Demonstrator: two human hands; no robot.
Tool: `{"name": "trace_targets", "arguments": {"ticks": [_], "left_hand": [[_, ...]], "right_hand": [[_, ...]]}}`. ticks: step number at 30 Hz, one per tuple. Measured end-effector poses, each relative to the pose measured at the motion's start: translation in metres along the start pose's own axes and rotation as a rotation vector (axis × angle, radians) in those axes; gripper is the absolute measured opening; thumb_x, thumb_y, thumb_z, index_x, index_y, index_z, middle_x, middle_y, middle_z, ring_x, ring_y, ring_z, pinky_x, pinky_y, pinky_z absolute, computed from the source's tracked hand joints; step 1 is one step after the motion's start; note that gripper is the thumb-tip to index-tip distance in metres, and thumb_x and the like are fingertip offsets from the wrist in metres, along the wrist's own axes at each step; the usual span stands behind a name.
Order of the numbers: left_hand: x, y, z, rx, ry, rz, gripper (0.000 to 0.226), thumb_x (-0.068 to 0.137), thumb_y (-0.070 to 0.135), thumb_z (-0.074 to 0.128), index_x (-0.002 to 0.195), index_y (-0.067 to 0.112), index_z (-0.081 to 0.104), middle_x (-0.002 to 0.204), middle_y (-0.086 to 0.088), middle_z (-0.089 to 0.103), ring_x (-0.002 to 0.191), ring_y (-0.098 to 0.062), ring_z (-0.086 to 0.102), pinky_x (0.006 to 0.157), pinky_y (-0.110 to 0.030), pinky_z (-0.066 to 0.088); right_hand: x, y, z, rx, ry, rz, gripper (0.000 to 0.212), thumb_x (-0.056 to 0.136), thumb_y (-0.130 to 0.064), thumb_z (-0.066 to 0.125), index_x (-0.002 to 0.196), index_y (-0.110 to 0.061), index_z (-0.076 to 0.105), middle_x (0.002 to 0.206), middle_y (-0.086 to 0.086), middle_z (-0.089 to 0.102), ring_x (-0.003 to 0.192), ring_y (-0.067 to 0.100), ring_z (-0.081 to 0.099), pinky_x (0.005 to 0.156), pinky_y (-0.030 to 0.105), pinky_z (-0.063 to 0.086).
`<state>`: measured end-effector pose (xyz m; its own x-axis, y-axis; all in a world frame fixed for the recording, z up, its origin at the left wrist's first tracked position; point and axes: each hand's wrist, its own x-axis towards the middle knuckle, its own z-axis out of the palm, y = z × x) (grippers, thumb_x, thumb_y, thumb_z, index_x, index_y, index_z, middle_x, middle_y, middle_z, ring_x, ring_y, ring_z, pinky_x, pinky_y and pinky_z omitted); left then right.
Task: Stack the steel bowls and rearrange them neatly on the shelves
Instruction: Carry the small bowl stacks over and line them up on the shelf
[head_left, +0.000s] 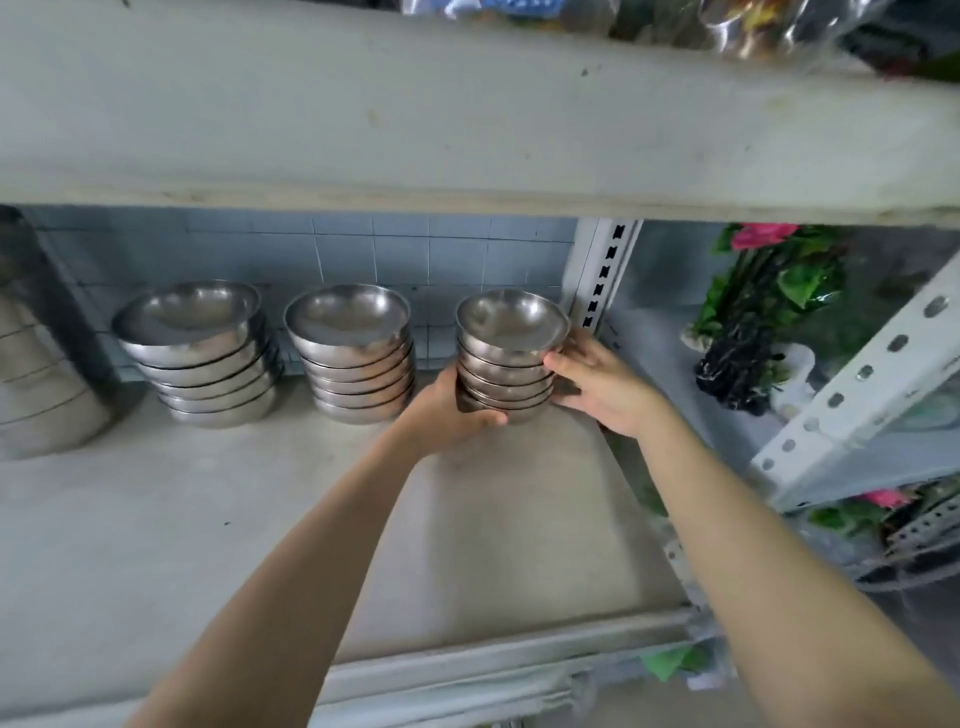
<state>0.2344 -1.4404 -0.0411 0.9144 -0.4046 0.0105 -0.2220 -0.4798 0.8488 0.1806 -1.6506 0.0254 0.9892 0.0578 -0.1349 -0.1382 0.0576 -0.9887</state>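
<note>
The right-hand stack of steel bowls (511, 356) stands upright between my palms at the back of the shelf (218, 519), its base on or just above the board; I cannot tell which, because my fingers hide the bottom edge. My left hand (449, 415) cups it low on the near left, fingers curled under the lowest bowl, while my right hand (605, 389) presses flat against its right side, thumb near the upper rims, so the stack is squeezed from both sides. Its long axis runs straight up, and both hands sit equally close; I judge the coming move to be a small nudge into line with the middle stack (356, 353) just beside it and the left stack (200, 353) further along. The white slotted upright (597, 280) stands close behind my right fingers, leaving little room there. Blue tiles (311, 249) back the shelf, and potted flowers (763, 312) sit on the next rack.
</note>
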Motion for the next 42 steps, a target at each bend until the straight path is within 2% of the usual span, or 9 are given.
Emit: {"name": "trace_targets", "arguments": {"ticks": [3, 6, 10, 15, 19, 24, 31, 39, 42], "left_hand": [[0.006, 0.003, 0.002, -0.005, 0.015, 0.003, 0.109, 0.058, 0.058, 0.083, 0.148, 0.022, 0.032, 0.134, 0.010, 0.054, 0.127, -0.010, 0.051, 0.106, -0.029, 0.041], [0.011, 0.002, 0.004, -0.038, 0.025, 0.004, 0.112, 0.053, 0.062, 0.081, 0.146, 0.022, 0.033, 0.135, 0.007, 0.057, 0.126, -0.009, 0.053, 0.108, -0.035, 0.043], [0.016, 0.004, 0.006, -0.075, 0.005, -0.021, 0.109, 0.062, 0.045, 0.088, 0.149, 0.019, 0.028, 0.139, 0.005, 0.053, 0.129, -0.011, 0.049, 0.110, -0.033, 0.040], [0.015, 0.006, 0.010, -0.226, 0.007, -0.040, 0.091, 0.072, 0.021, 0.087, 0.145, 0.016, 0.033, 0.134, 0.004, 0.056, 0.124, -0.008, 0.053, 0.099, -0.019, 0.043], [0.013, 0.011, 0.006, -0.145, 0.115, -0.017, 0.064, 0.075, 0.023, 0.084, 0.129, 0.020, 0.049, 0.115, 0.012, 0.062, 0.105, -0.002, 0.057, 0.084, -0.009, 0.042], [0.016, 0.009, 0.004, -0.130, 0.129, 0.049, 0.051, 0.072, 0.029, 0.084, 0.113, 0.022, 0.055, 0.115, 0.001, 0.066, 0.108, -0.013, 0.063, 0.098, -0.033, 0.050], [0.015, 0.002, 0.011, -0.168, 0.128, 0.042, 0.059, 0.074, 0.031, 0.082, 0.125, 0.020, 0.055, 0.118, 0.004, 0.068, 0.109, -0.007, 0.064, 0.098, -0.027, 0.049], [0.015, 0.004, 0.008, -0.134, 0.118, 0.041, 0.058, 0.078, 0.025, 0.081, 0.129, 0.017, 0.054, 0.120, 0.005, 0.067, 0.108, -0.005, 0.062, 0.086, -0.009, 0.044], [0.013, 0.007, 0.005, -0.086, 0.115, 0.055, 0.053, 0.080, 0.023, 0.079, 0.127, 0.018, 0.054, 0.113, 0.010, 0.065, 0.102, 0.000, 0.060, 0.078, 0.001, 0.040]], "right_hand": [[0.013, -0.002, -0.012, -0.039, -0.033, 0.003, 0.047, 0.088, -0.012, 0.066, 0.120, -0.045, 0.056, 0.116, -0.017, 0.067, 0.114, 0.007, 0.061, 0.099, 0.045, 0.050], [0.018, 0.001, -0.020, -0.119, -0.052, -0.001, 0.060, 0.087, -0.012, 0.070, 0.130, -0.048, 0.051, 0.132, -0.012, 0.061, 0.127, 0.013, 0.055, 0.107, 0.048, 0.042], [0.018, 0.007, -0.020, -0.181, 0.029, -0.058, 0.074, 0.084, -0.008, 0.075, 0.145, -0.036, 0.043, 0.131, -0.008, 0.062, 0.120, 0.010, 0.060, 0.105, 0.042, 0.047], [0.017, 0.014, -0.020, -0.173, 0.034, -0.102, 0.054, 0.079, -0.018, 0.080, 0.121, -0.046, 0.060, 0.122, -0.009, 0.068, 0.119, 0.012, 0.062, 0.106, 0.046, 0.047], [0.017, 0.015, -0.021, -0.161, 0.040, -0.120, 0.045, 0.076, -0.021, 0.080, 0.115, -0.036, 0.064, 0.120, -0.003, 0.068, 0.120, 0.019, 0.061, 0.105, 0.050, 0.048], [0.017, 0.018, -0.025, -0.164, 0.054, -0.130, 0.047, 0.082, -0.012, 0.077, 0.120, -0.036, 0.061, 0.127, -0.004, 0.066, 0.120, 0.018, 0.062, 0.103, 0.048, 0.050], [0.015, 0.017, -0.020, -0.211, 0.046, -0.159, 0.062, 0.083, -0.009, 0.076, 0.132, -0.036, 0.051, 0.127, -0.008, 0.065, 0.111, 0.003, 0.065, 0.086, 0.023, 0.054], [0.016, 0.017, -0.022, -0.260, 0.073, -0.137, 0.065, 0.085, -0.012, 0.075, 0.141, -0.029, 0.048, 0.128, -0.009, 0.064, 0.104, 0.000, 0.066, 0.083, 0.023, 0.055], [0.017, 0.017, -0.024, -0.261, 0.071, -0.121, 0.064, 0.085, -0.012, 0.075, 0.140, -0.028, 0.049, 0.129, -0.007, 0.064, 0.111, 0.007, 0.066, 0.095, 0.036, 0.055]]}}
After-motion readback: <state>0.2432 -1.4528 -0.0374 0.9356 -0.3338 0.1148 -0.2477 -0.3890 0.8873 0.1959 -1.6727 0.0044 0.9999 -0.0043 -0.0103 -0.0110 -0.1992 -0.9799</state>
